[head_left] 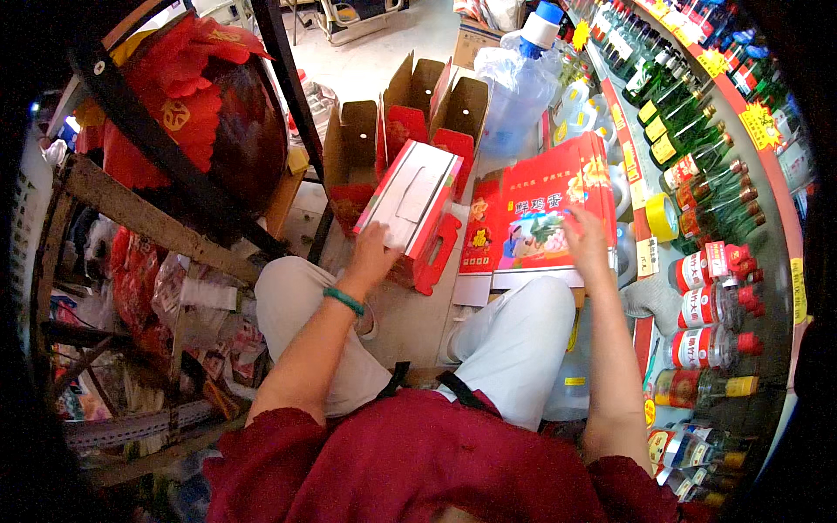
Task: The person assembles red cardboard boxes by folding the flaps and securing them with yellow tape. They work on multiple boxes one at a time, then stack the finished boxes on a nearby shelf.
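Note:
Between my knees and the open boxes stands a red carton with a white top (pixel 410 205), and a slot-like flap is cut in that top. My left hand (pixel 375 254), with a green bracelet at the wrist, grips its near left corner; some fingers are hidden from me. To the right lies a stack of flat red printed cartons (pixel 514 187) with pictures on the upper one. Over its right part is my right hand (pixel 588 244), fingers apart and holding nothing. Whether it touches the top sheet I cannot tell.
Several open red-and-brown cartons (pixel 353 144) stand behind the white-topped one. A clear water jug with a pump (pixel 519 87) is beyond the stack. Bottle shelves (pixel 649 183) with a yellow tape roll (pixel 662 217) line the right. A dark jar (pixel 248 126) sits in a metal frame at left.

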{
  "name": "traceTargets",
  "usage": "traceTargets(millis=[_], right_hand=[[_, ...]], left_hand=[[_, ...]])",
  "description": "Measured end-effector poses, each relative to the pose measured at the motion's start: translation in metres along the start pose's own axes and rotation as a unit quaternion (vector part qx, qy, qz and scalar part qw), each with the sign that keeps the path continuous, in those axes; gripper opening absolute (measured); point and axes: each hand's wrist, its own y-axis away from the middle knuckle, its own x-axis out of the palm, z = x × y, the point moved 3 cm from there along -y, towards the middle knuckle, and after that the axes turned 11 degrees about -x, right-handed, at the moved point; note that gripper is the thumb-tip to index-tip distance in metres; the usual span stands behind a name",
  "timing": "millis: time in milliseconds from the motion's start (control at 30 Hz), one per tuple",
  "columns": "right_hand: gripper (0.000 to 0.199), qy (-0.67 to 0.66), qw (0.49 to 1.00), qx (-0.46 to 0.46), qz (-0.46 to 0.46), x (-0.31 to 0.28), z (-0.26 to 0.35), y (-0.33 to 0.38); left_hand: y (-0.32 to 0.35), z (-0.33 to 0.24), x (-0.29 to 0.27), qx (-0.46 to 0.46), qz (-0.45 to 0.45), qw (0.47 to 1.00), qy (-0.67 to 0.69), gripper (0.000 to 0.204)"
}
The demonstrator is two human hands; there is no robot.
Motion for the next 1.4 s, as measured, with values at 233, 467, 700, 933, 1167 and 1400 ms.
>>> traceTargets(millis=[233,467,700,933,1167,1400], right_hand=[[0.039,-0.218,0.961,0.127,0.117,0.119,0.049,0.029],[0.058,-0.521,0.781,0.31,0.15,0.224,0.106,0.028],[0.049,-0.435,0.888,0.144,0.04,0.172,0.108,0.003],[0.061,-0.312,0.945,0.078,0.057,0.099,0.109,-0.031],[0.061,-0.353,0.929,0.11,-0.012,0.09,0.101,-0.027],[0.051,-0.433,0.884,0.171,-0.025,0.128,0.058,-0.015]], left_hand=[[-0.057,0.053,-0.009,-0.209,-0.091,0.97,0.088,0.062],[-0.057,0.05,0.009,-0.215,0.065,0.962,0.156,0.054],[-0.005,-0.004,-0.005,-0.088,0.078,0.949,0.292,0.042],[0.028,-0.065,-0.048,0.042,0.093,0.93,0.353,0.04],[0.008,-0.081,-0.045,0.104,0.017,0.941,0.32,0.051],[0.007,-0.099,-0.041,0.024,0.046,0.948,0.313,0.042]])
